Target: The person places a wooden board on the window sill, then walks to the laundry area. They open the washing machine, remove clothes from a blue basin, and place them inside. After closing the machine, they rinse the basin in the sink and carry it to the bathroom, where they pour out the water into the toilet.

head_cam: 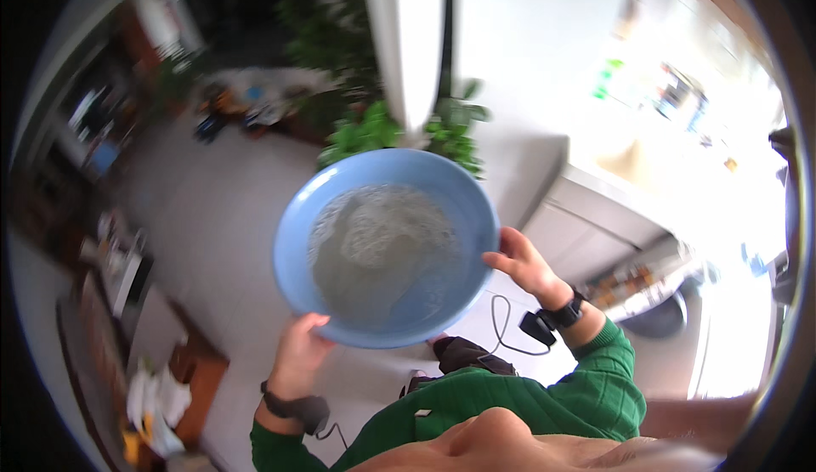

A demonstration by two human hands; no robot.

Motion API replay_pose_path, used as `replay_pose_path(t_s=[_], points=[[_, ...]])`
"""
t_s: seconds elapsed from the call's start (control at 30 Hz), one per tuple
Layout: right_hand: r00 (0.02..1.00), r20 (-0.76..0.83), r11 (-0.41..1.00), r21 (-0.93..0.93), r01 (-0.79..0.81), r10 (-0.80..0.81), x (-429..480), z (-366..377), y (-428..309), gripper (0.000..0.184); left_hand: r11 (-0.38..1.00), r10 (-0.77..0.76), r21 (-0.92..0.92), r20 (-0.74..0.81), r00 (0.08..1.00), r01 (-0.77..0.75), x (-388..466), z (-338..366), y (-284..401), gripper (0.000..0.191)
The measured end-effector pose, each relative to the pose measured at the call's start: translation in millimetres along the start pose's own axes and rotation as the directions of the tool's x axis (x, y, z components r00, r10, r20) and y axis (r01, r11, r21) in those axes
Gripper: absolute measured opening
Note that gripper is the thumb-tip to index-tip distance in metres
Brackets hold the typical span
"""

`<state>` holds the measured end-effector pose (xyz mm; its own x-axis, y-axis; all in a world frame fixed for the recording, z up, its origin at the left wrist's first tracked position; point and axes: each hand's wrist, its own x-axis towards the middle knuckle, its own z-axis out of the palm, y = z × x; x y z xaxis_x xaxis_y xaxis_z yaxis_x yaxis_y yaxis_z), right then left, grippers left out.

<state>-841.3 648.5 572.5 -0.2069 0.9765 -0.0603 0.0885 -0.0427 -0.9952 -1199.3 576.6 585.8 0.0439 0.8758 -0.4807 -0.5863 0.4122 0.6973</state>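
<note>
A round blue plastic basin (382, 165) is held out before me at about waist height, over the tiled floor. Cloudy grey water (357, 281) with foam on its surface fills the lower part of it. My left hand (301, 348) grips the near left rim, its thumb over the edge. On the right rim, my right hand (524, 262) has its thumb on top and its fingers on the outer side. Both wrists carry black strapped devices with cables.
Leafy green plants (363, 133) stand beyond the basin by a white post (411, 38). A bright counter with a sink (621, 153) lies to the right, above cabinets (593, 223). At lower left is a wooden table (204, 370) with white bags on it.
</note>
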Motion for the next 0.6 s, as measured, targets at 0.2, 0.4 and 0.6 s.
replay_pose_path(t_s=[0.2, 0.4, 0.6], points=[[0.966, -0.257, 1.0, -0.012, 0.017, -0.019, -59.0, 11.1, -40.8, 0.039, 0.979, -0.161, 0.161, 0.217, 0.963, 0.128, 16.5, 16.3, 40.3, 0.024], [0.873, -0.486, 0.99, -0.137, -0.031, -0.04, -90.0, -36.3, -57.9, 0.044, 0.933, -0.348, 0.233, 0.397, 0.849, 0.273, 105.8, 68.0, 9.8, 0.039], [0.673, -0.718, 0.945, -0.317, -0.086, -0.18, -103.9, 20.9, -68.7, 0.038, 0.932, -0.36, 0.277, 0.63, 0.688, 0.234, 156.3, 74.9, 23.9, 0.05]])
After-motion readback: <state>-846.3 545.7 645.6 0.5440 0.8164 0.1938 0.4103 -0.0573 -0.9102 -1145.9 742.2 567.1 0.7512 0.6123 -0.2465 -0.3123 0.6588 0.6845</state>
